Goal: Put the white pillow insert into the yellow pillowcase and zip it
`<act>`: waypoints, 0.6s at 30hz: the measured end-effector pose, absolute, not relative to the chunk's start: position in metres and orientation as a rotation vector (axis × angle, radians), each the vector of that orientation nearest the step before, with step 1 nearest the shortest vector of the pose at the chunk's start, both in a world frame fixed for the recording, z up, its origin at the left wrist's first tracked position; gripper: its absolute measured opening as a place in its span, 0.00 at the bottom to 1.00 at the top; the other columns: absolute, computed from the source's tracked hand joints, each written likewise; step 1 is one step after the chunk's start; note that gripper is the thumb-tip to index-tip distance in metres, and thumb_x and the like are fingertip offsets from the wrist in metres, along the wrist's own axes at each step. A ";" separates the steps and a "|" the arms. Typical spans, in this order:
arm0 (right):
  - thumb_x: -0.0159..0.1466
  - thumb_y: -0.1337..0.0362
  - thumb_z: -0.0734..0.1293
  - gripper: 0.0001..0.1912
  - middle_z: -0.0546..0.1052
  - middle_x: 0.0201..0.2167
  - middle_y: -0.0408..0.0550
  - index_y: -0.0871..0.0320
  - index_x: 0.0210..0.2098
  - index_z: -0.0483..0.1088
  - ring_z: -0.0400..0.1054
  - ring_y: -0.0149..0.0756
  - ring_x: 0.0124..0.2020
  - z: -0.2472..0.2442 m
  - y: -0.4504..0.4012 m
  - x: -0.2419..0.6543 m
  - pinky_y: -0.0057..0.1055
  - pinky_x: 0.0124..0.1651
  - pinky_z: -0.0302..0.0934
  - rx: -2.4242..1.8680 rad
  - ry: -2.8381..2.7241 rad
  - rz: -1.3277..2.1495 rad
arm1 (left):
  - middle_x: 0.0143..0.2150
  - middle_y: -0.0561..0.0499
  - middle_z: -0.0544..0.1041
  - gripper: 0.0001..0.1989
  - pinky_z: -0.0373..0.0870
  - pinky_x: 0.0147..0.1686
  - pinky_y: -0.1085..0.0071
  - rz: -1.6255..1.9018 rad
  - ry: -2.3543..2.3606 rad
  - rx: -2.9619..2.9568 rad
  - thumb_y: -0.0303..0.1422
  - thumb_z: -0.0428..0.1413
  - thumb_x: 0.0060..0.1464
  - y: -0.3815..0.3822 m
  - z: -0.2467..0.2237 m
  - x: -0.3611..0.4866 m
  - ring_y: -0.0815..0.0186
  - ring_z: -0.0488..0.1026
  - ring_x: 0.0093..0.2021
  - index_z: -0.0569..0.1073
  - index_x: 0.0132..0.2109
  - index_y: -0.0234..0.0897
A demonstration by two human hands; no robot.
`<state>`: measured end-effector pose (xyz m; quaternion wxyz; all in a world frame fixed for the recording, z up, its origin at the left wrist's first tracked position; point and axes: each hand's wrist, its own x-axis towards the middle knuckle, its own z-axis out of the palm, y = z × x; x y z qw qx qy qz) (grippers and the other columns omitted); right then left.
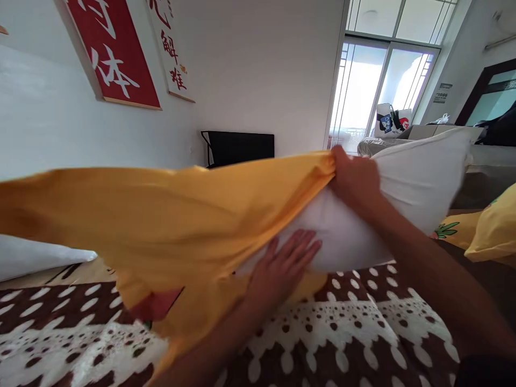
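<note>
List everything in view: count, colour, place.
Pillow: one, white, centre right
Pillowcase: one, yellow, partly over the pillow
Patterned cloth: one, brown and white, bottom
Unclear item: one, white, left edge
Wall hangings: two, red and white, upper left
Panel: one, black, background centre
Glazed frame: one, pale, upper right
Printed bag: at least one, mostly white, background right
Printed fabric: count unclear, yellow, right edge
Furniture: count unclear, grey, right background
Framed pane: one, greenish, far right
Left hand: one, bare, on pillow
Right hand: one, bare, gripping pillowcase

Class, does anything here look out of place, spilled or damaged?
Nothing looks spilled or damaged. Only the yellow pillowcase looks askew: its edge slants across the white pillow, leaving one end bare; the right hand grips that edge.
</note>
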<state>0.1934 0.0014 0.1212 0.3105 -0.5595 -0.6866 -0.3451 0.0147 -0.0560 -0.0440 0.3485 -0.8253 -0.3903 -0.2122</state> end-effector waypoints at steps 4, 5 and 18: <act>0.61 0.72 0.52 0.17 0.69 0.23 0.48 0.63 0.47 0.65 0.66 0.36 0.26 0.148 -0.043 0.170 0.31 0.31 0.53 -1.182 -1.656 -1.077 | 0.65 0.52 0.60 0.31 0.39 0.64 0.49 -0.736 -1.106 -2.088 0.22 0.42 0.58 -0.004 -0.010 0.001 0.60 0.49 0.67 0.51 0.66 0.49; 0.62 0.73 0.51 0.19 0.69 0.23 0.49 0.62 0.49 0.64 0.66 0.35 0.26 0.140 -0.051 0.160 0.31 0.31 0.54 -1.099 -1.661 -1.094 | 0.65 0.49 0.59 0.31 0.36 0.64 0.47 -0.815 -1.169 -2.114 0.21 0.43 0.57 0.004 -0.011 0.001 0.58 0.47 0.68 0.53 0.65 0.47; 0.65 0.54 0.56 0.20 0.76 0.39 0.58 0.58 0.50 0.66 0.71 0.45 0.35 0.030 0.026 0.241 0.35 0.34 0.58 -1.823 -2.043 -0.662 | 0.59 0.38 0.67 0.38 0.66 0.52 0.58 -2.225 -2.854 -2.908 0.44 0.63 0.40 -0.046 -0.143 -0.046 0.53 0.66 0.58 0.62 0.58 0.39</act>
